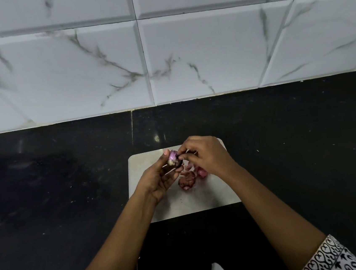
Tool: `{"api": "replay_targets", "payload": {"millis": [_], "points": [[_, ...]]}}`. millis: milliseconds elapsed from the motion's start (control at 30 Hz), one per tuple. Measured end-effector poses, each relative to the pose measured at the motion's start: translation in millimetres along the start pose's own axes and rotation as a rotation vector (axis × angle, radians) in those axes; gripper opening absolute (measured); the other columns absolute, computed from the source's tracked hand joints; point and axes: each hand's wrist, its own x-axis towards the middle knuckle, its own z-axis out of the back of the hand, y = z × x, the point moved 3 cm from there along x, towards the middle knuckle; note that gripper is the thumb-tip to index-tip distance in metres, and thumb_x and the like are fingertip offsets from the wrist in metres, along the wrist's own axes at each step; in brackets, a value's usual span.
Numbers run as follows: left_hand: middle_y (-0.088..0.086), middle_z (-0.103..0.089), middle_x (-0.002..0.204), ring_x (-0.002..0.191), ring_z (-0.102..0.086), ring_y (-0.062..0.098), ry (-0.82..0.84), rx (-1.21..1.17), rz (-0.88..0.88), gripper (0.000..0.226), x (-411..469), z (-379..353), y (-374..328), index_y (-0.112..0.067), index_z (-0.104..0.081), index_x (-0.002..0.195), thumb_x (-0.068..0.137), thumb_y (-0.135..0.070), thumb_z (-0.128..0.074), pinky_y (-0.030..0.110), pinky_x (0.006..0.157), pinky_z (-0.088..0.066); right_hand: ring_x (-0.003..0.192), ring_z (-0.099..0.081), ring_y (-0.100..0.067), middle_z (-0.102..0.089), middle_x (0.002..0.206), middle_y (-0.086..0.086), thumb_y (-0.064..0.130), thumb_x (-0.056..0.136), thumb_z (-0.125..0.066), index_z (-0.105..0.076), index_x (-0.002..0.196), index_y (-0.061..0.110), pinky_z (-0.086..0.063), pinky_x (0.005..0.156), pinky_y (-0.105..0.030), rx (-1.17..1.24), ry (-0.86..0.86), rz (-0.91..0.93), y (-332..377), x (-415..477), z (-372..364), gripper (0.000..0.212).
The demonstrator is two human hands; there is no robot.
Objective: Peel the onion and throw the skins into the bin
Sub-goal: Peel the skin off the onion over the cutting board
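Head view: the onion (pixel 173 159) is small and glossy purple with a pale root end facing near-left, and it is held above the far-left part of a pale cutting board (pixel 212 199) that lies on a black countertop (pixel 294 144). Loose reddish skins (pixel 189 177) lie on the board just right of and nearer than the onion. The left hand (pixel 158 180), palm up, grips the onion between thumb and fingers, while the right hand (pixel 205 154) arches over from the right, its fingertips (pixel 182 153) pinched closed on the onion's far-right side.
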Motion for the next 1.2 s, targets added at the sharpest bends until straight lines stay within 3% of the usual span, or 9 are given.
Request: {"api": "replay_targets", "payload": {"millis": [200,433,600,700,733,900,967,1067,1200], "points": [[0.011,-0.074,0.073,0.062,-0.071,0.014,-0.027,0.002,0.000,0.038,1.5,2.3,0.3,-0.005,-0.066,0.094,0.083,-0.041,-0.065,0.022,0.058,-0.058,0.064,-0.060,-0.023,-0.064,0.086,-0.006,0.015,0.083,-0.065,-0.063,0.089,0.008,-0.047,0.056,-0.032,-0.201,0.068,0.096,6.3,0.7,-2.3,0.009],[0.004,-0.075,0.072,0.065,-0.072,0.010,-0.024,-0.011,0.012,0.036,3.5,3.5,-0.2,-0.013,-0.063,0.092,0.084,-0.048,-0.061,0.019,0.056,-0.055,0.084,-0.060,-0.015,-0.062,0.097,0.002,0.025,0.086,-0.062,-0.062,0.096,0.016,-0.047,0.070,-0.029,-0.260,0.310,-0.030,-6.7,-20.6,-11.4,0.013],[0.004,-0.075,0.075,0.068,-0.071,0.011,-0.014,-0.046,-0.009,0.031,2.8,4.4,2.4,-0.012,-0.066,0.097,0.084,-0.041,-0.064,0.018,0.059,-0.054,0.075,-0.059,-0.009,-0.061,0.086,0.003,0.007,0.078,-0.067,-0.055,0.081,0.016,-0.050,0.066,-0.025,0.002,0.053,-0.326,-15.9,-27.8,-9.7,0.015],[-0.002,-0.075,0.073,0.068,-0.071,0.008,0.003,-0.028,-0.065,0.024,2.8,6.8,4.6,-0.013,-0.066,0.098,0.089,-0.034,-0.060,0.019,0.059,-0.055,0.083,-0.060,-0.010,-0.056,0.103,0.003,0.010,0.080,-0.066,-0.063,0.103,0.019,-0.047,0.075,-0.023,-0.008,0.335,-0.366,-11.8,-30.1,-18.0,0.026],[-0.004,-0.075,0.074,0.069,-0.072,0.009,0.011,-0.024,-0.088,0.024,2.7,7.5,5.1,-0.012,-0.065,0.102,0.090,-0.032,-0.059,0.021,0.060,-0.055,0.083,-0.058,-0.008,-0.054,0.103,0.005,0.012,0.080,-0.066,-0.063,0.108,0.020,-0.045,0.075,-0.021,0.008,0.340,-0.371,-9.0,-30.1,-17.8,0.029],[-0.003,-0.075,0.082,0.077,-0.073,0.014,0.072,0.016,-0.230,0.016,-1.3,5.0,3.4,-0.019,-0.066,0.098,0.088,-0.029,-0.058,0.024,0.060,-0.057,0.076,-0.060,-0.009,-0.058,0.080,0.005,0.014,0.080,-0.068,-0.053,0.084,0.019,-0.050,0.066,-0.023,0.060,-0.018,-0.447,2.6,-23.6,-0.8,0.016],[-0.003,-0.075,0.090,0.081,-0.072,0.015,0.083,0.007,-0.278,0.016,-1.8,3.9,2.0,-0.023,-0.067,0.101,0.089,-0.024,-0.056,0.025,0.060,-0.057,0.087,-0.062,-0.014,-0.061,0.089,0.002,0.011,0.081,-0.067,-0.057,0.086,0.018,-0.052,0.073,-0.026,0.012,0.131,-0.470,1.8,-21.1,-3.3,0.014],[-0.004,-0.075,0.094,0.086,-0.071,0.014,0.124,-0.052,-0.317,0.023,-1.5,4.2,0.5,-0.021,-0.065,0.108,0.091,-0.013,-0.052,0.024,0.065,-0.057,0.098,-0.058,-0.014,-0.057,0.110,0.001,0.016,0.080,-0.069,-0.059,0.112,0.019,-0.050,0.085,-0.029,-0.100,0.391,-0.485,-2.0,-23.0,-11.8,0.033],[-0.008,-0.074,0.097,0.092,-0.070,0.012,0.200,-0.030,-0.363,0.031,-1.3,4.5,-0.1,-0.017,-0.061,0.115,0.088,-0.004,-0.051,0.023,0.073,-0.057,0.074,-0.064,-0.006,-0.062,0.096,0.007,0.019,0.086,-0.063,-0.060,0.112,0.023,-0.053,0.064,-0.019,0.172,0.046,-0.572,0.0,-15.8,0.5,0.026]]}}
